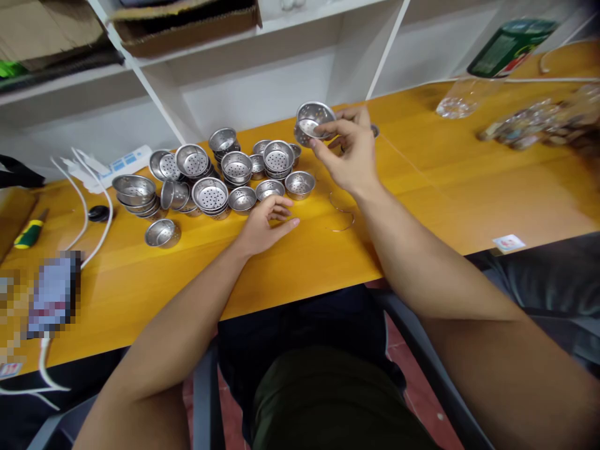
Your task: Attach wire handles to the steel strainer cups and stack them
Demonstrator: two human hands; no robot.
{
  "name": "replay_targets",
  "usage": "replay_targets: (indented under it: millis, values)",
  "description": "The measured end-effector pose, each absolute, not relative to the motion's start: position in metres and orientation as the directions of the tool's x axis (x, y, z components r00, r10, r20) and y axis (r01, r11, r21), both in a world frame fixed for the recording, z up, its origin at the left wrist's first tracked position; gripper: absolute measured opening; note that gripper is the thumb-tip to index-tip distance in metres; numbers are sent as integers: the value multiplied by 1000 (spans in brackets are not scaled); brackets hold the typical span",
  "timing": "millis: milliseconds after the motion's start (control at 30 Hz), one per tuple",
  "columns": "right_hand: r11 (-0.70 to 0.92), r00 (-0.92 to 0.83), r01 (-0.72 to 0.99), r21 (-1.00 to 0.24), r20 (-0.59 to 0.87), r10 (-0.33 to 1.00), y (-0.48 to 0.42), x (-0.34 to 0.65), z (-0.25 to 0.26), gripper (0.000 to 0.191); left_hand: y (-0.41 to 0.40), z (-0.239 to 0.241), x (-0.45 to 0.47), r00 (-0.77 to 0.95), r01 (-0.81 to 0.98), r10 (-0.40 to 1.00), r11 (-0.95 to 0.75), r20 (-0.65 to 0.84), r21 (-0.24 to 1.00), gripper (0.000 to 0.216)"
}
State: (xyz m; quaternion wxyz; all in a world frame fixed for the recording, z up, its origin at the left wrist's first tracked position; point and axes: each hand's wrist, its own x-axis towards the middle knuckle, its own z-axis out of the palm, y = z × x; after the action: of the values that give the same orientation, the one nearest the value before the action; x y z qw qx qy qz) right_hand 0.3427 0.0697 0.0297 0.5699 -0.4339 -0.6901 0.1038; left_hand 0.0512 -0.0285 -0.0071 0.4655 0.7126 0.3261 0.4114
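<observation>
My right hand grips a small perforated metal cup by its rim, raised over the back of the table. Fingers loosely curved and apart, my left hand holds nothing and is just in front of a metal cup. Another single cup stands to its right. Several stacks of the same cups crowd the table to the left, among them a stack and a taller stack behind. One cup stands apart at the front left. A thin bent wire lies below my right hand.
A power strip with white cables lies at the back left, near a yellow-green screwdriver and a pixelated phone-like object. At right stand a clear bottle and bagged items. White shelving borders the wooden table.
</observation>
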Motion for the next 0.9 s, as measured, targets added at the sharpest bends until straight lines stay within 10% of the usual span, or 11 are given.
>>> replay_targets:
  millis: [900]
  values:
    - [737,-459,424,-527,576,676,32,279,22,41,-35,6,54,544,171,757,-521,361,836,20]
